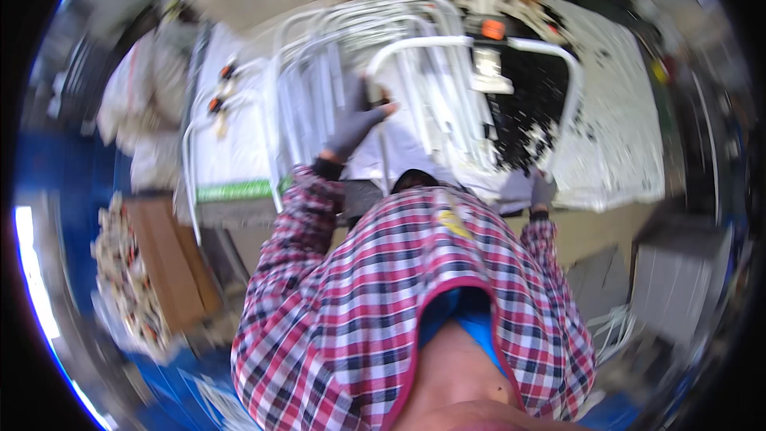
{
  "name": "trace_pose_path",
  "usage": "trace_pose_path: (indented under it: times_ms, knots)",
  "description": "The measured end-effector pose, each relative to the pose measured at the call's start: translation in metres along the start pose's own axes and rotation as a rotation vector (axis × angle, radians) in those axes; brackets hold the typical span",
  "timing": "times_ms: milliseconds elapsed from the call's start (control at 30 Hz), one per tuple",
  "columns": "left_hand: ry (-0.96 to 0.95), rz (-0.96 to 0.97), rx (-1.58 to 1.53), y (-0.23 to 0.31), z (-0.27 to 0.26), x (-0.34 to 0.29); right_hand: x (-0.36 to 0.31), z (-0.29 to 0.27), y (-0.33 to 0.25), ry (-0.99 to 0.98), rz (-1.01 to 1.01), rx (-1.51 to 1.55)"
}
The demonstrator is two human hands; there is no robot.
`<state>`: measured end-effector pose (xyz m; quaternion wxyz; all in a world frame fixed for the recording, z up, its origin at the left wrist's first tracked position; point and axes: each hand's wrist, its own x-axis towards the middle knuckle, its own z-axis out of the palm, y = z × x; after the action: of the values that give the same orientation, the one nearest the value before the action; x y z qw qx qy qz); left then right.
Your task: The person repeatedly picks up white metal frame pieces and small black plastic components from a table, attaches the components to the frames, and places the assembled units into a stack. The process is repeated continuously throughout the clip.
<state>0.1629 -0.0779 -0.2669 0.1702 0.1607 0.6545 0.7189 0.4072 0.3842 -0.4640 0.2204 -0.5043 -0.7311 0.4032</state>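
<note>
Head | left hand [357, 122] gripping white tube frame [431, 42]; right hand [543, 189] at its lower right end, finger closure unclear | frame over table [630, 120], right of stacked frames [319, 104]; could snag them if swung left

- You get bright, diffuse light over the white sheeting [626, 152], its pale surface nearly washed out.
- A glaring, blue-fringed strip [33, 271] overexposes your far left.
- Motion blur softens your left hand [351, 128] and the white tube frames [291, 104].
- Your checked shirt [359, 287] reads more crisply.
- Shadows look soft to you.
- Toward the rim, your fisheye view bends, smears and darkens into black corners.
</note>
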Motion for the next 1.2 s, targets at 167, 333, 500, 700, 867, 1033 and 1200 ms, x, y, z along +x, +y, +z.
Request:
trace_pose_path:
  times_ms: [167, 333, 500, 700, 867, 1033, 1200]
  knots:
    - [0.596, 0.715, 0.408, 0.096, 0.043, -0.073, -0.004, 0.011, -0.065, -0.252, -0.017, 0.313]
    - [0.451, 0.93, 0.704, 0.122, 0.04, -0.068, -0.163, 0.078, -0.265, -1.046, -0.317, 0.378]
    - [0.476, -0.157, 0.105, 0.001, -0.034, -0.042, -0.236, 0.09, -0.308, -1.521, -1.156, -0.197]
    - [0.97, -0.167, 0.953, -0.114, -0.181, -0.144, -0.153, 0.077, -0.19, -1.199, -0.705, -0.445]
    - [0.635, -0.803, 1.237, -0.133, -0.169, -0.178, -0.125, 0.048, -0.107, -1.199, -0.406, -0.381]
    - [0.706, -0.901, 1.092, -0.191, -0.182, -0.188, -0.135, 0.051, -0.085, -1.172, -0.316, -0.363]
    - [0.589, -0.762, 0.809, -0.208, -0.229, -0.205, -0.134, 0.054, -0.087, -1.182, -0.304, -0.392]
